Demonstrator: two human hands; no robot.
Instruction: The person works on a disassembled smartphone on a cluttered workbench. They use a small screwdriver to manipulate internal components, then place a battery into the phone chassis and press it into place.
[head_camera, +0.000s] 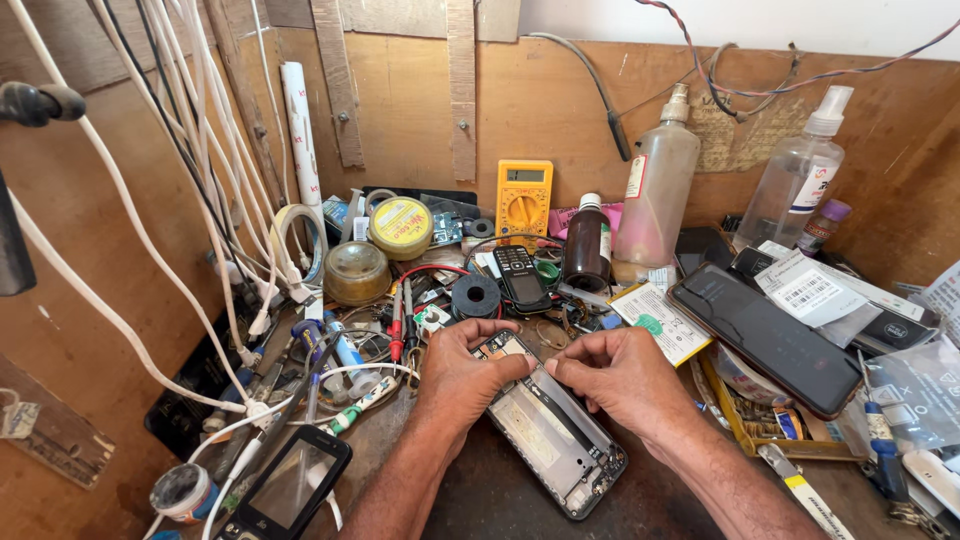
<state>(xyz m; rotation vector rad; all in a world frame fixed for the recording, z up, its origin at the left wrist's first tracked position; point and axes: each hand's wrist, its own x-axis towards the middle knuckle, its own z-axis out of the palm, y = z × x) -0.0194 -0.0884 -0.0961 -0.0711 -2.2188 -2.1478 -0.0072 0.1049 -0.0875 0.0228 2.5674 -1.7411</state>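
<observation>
An opened phone body (552, 436) lies face down on the dark bench in front of me, its metal frame and circuit board exposed. My left hand (466, 368) grips its upper left corner, thumb pressed on the top edge. My right hand (618, 378) pinches the upper right edge beside it, fingertips close to the left thumb. Whether a small part sits between the fingertips cannot be seen.
A yellow multimeter (523, 199) leans on the wooden back wall. Spray bottles (657, 190), a brown bottle (587, 246), a small keypad phone (519, 279), a solder wire roll (475, 296) and screwdrivers (397, 320) crowd behind. A black smartphone (765, 338) lies right; another handset (294, 485) lies front left. White cables (180, 200) hang at the left.
</observation>
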